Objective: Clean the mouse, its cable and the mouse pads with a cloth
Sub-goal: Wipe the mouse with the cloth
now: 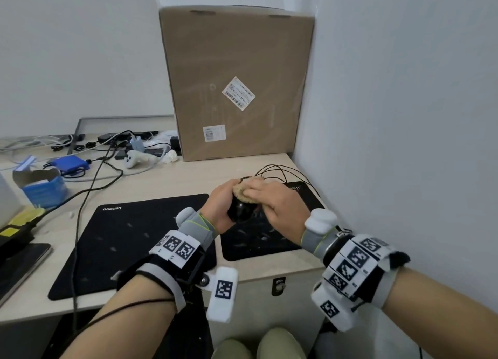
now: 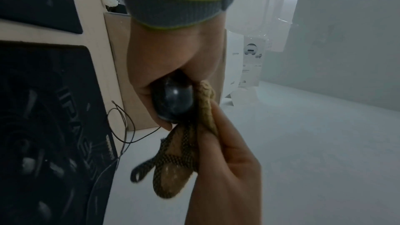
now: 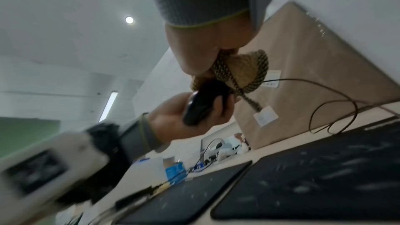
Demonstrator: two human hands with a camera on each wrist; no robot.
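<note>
My left hand (image 1: pixel 221 199) grips a glossy black mouse (image 1: pixel 240 209) lifted above the right mouse pad (image 1: pixel 258 240). My right hand (image 1: pixel 275 199) holds a tan checked cloth (image 1: pixel 246 189) pressed on the mouse's front end. In the left wrist view the mouse (image 2: pixel 173 98) sits in my palm with the cloth (image 2: pixel 184 156) hanging beside it. In the right wrist view the cloth (image 3: pixel 242 69) is bunched on the mouse (image 3: pixel 203 103). The thin dark cable (image 1: pixel 285 171) loops behind on the desk. A larger Lenovo mouse pad (image 1: pixel 121 240), speckled with crumbs, lies to the left.
A tall cardboard box (image 1: pixel 237 83) stands right behind my hands, and a white wall (image 1: pixel 390 116) closes the right side. Cables, a blue box (image 1: pixel 43 189), a white controller (image 1: pixel 134 158) and chargers crowd the desk's left. The desk edge (image 1: pixel 269 275) runs below the pads.
</note>
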